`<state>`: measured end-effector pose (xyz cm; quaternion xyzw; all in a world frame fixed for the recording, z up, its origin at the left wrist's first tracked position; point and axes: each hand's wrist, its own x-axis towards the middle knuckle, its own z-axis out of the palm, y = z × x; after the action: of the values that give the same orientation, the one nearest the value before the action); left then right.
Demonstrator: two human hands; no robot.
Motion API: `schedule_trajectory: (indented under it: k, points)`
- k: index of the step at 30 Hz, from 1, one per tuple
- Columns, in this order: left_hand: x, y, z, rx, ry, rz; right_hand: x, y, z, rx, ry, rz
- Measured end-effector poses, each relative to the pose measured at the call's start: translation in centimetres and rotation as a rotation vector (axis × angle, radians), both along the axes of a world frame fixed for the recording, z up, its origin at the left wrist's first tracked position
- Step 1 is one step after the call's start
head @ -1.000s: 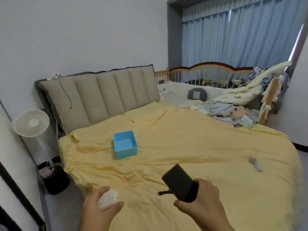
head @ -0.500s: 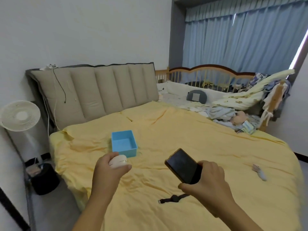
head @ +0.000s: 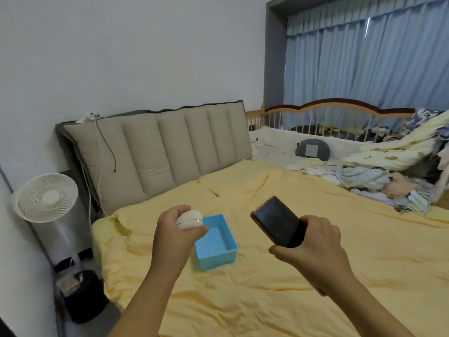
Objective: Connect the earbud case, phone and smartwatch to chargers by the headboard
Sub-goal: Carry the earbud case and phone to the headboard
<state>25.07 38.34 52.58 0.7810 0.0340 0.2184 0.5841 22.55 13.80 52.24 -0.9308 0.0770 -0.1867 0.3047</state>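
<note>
My left hand (head: 176, 233) grips the white earbud case (head: 189, 219) just above the left rim of the blue box (head: 220, 257) on the yellow bed (head: 303, 276). My right hand (head: 313, 244) holds the dark phone (head: 277, 221), screen up, to the right of the box. Charger cables (head: 107, 147), one black and some white, hang down the left end of the padded headboard (head: 170, 147) from a plug cluster (head: 91, 116) on its top edge. The smartwatch is out of view.
A white fan (head: 46, 194) on a grey cylinder stands left of the bed beside the wall. A black bin (head: 82, 296) sits on the floor below it. A wooden crib (head: 340, 122) full of bedding and clothes adjoins the bed's far right side.
Both hands have moved forward toward the headboard with the case and the phone. The view has come closer to the bed, and the smartwatch on the sheet has dropped out of sight.
</note>
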Motion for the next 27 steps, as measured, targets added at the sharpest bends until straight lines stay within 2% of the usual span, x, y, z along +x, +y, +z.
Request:
schedule_trajectory:
  k: [14, 24, 27]
  points:
    - [5.6, 12.9, -2.1, -0.037, 0.026, 0.215, 11.9, 14.3, -1.1, -0.025, -0.017, 0.244]
    - [19.7, 27.9, -1.9, -0.001, 0.034, 0.251, 26.8, 31.6, -1.7, -0.04, -0.031, 0.285]
    - [24.3, 32.2, -1.1, 0.014, 0.015, 0.25, 31.5, 36.9, -0.9, 0.01, -0.04, 0.285]
